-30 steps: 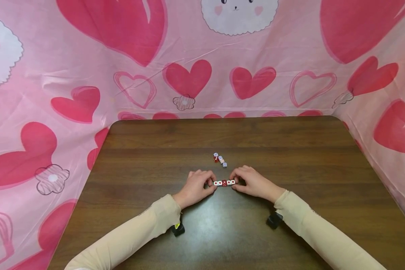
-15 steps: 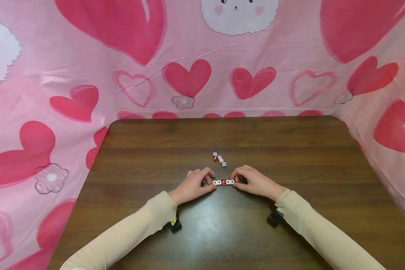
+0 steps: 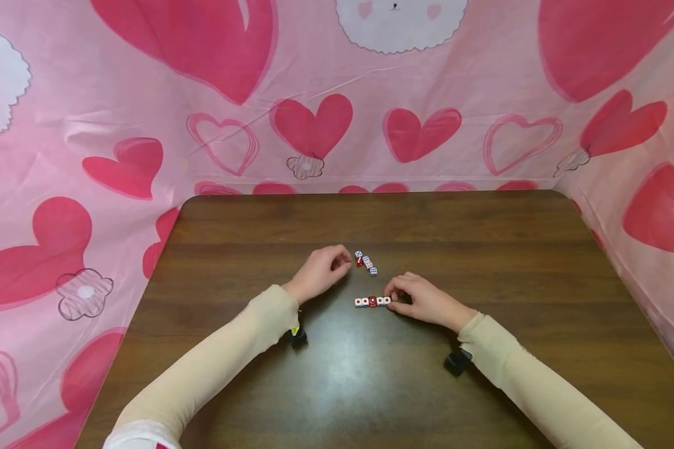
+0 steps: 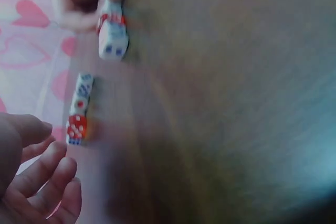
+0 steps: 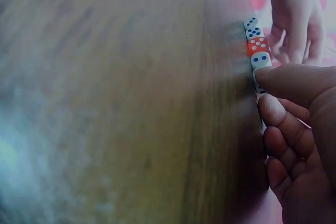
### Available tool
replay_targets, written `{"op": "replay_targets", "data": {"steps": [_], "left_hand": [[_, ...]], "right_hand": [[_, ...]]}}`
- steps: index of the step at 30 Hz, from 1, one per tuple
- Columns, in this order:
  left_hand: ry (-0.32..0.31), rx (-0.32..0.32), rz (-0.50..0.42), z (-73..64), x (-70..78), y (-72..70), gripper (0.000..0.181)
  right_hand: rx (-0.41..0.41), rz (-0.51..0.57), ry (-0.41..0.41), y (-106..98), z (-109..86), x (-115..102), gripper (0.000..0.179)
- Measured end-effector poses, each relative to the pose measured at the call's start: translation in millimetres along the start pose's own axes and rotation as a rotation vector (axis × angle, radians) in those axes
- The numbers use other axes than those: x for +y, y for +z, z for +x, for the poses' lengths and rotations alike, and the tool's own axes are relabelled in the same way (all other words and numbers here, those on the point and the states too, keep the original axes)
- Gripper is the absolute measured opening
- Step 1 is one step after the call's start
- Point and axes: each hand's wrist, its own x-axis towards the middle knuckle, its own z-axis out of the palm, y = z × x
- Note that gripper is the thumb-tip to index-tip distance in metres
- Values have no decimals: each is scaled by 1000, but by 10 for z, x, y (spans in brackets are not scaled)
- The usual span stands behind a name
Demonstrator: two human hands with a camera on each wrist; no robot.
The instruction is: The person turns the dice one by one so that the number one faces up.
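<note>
Several dice stand in a straight row [image 3: 372, 302] on the table, white ones with a red die [image 5: 258, 45] in the middle. At its right end my right hand [image 3: 424, 300] pinches the end die between thumb and index finger. Beyond the row lies a loose cluster of dice [image 3: 368, 262], mostly white with one red die [image 4: 76, 126]. My left hand [image 3: 321, 269] is just left of that cluster, fingers loosely bent and holding nothing. In the left wrist view its fingertips are close to the cluster's near end, with a gap between.
The brown wooden table [image 3: 258, 224] reaches back to a pink cloth [image 3: 365, 81] printed with hearts, which also hangs at both sides. Dark wrist cameras sit under both sleeves, such as the right camera [image 3: 457, 361].
My left hand has let go of the row's left end and moved away from me to the loose dice. My right hand has stayed at the row's right end.
</note>
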Motion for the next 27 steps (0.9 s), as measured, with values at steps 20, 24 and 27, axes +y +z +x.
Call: {"op": "replay_targets", "data": {"steps": [20,24,27], "left_hand": [[-161,-21,54,450,-2,86,16],[-147,-29,23,459,-11,79,13],[-136,-30,-5,457,-21,65,11]], "right_hand": [[18,-3,-28,20,6,-6,12],[18,-5,-22,11,-1,-8,12],[21,-12,-21,6,-6,-5,12]]}}
